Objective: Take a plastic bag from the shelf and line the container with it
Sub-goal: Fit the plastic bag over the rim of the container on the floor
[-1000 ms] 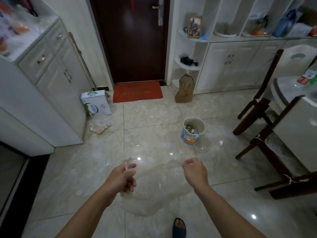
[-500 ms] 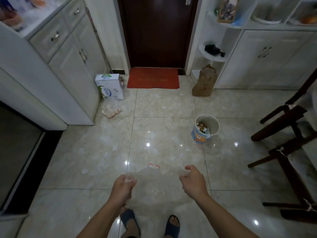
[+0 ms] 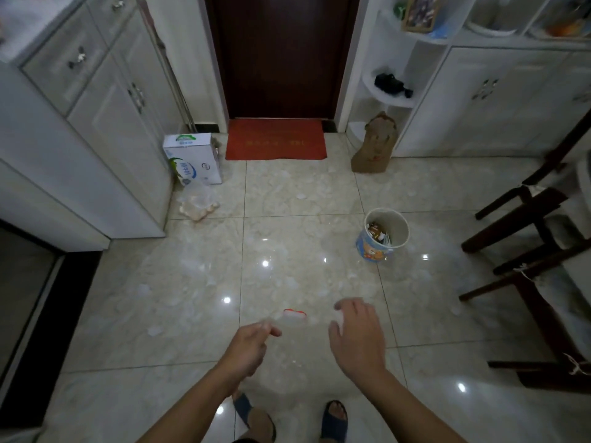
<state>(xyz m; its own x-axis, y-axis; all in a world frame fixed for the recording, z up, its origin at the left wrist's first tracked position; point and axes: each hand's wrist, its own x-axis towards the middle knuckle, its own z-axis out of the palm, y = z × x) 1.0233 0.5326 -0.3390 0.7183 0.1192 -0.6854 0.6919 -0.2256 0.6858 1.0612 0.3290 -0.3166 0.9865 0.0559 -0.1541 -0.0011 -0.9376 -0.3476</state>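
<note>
A thin clear plastic bag (image 3: 295, 353) with a small red mark on its top edge hangs between my hands, low in the view and hard to make out against the floor. My left hand (image 3: 251, 346) pinches the bag's left edge. My right hand (image 3: 358, 337) holds the right edge with its fingers loosely spread. The container (image 3: 367, 251), a small round bucket with a blue cartoon print, stands on the floor ahead and to the right, apart from both hands. Some rubbish lies inside it.
Dark wooden chairs (image 3: 527, 219) stand along the right. A white carton box (image 3: 195, 161) and a bag of eggs (image 3: 198, 207) sit by the left cabinet (image 3: 105, 123). A brown paper bag (image 3: 372, 145) and a red doormat (image 3: 276, 139) lie by the door.
My hands have drawn slightly apart and the bag is stretched wider between them. My right hand's fingers have loosened. The view has tilted down, and the bucket now appears nearer.
</note>
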